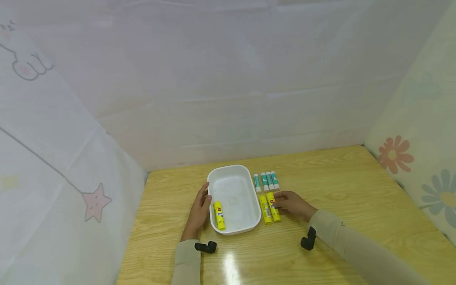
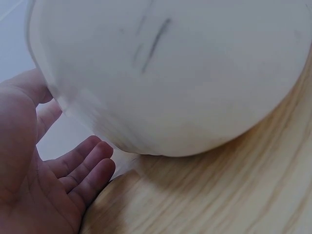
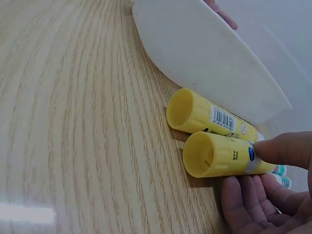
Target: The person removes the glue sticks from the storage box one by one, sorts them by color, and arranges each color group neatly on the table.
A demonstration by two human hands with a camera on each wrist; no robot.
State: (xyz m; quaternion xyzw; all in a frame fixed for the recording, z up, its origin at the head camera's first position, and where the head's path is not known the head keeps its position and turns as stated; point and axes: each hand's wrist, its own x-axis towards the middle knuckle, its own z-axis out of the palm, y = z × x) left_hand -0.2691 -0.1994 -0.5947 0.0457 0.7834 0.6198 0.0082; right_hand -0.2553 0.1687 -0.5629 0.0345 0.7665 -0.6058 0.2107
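Observation:
My right hand pinches a yellow glue stick at its right side. In the right wrist view the thumb presses its label from above, with fingers curled below. A second yellow glue stick lies right beside it, along the white plastic tray. Inside the tray, near its left wall, is another yellow glue stick. My left hand rests against the tray's left rim. Its thumb touches the wall in the left wrist view, while the lower fingers extend loosely beside it.
Several smaller white-and-teal glue sticks lie in a row right of the tray, behind the yellow ones. Everything is on a wooden table. Light cloth walls with printed figures enclose its back and sides.

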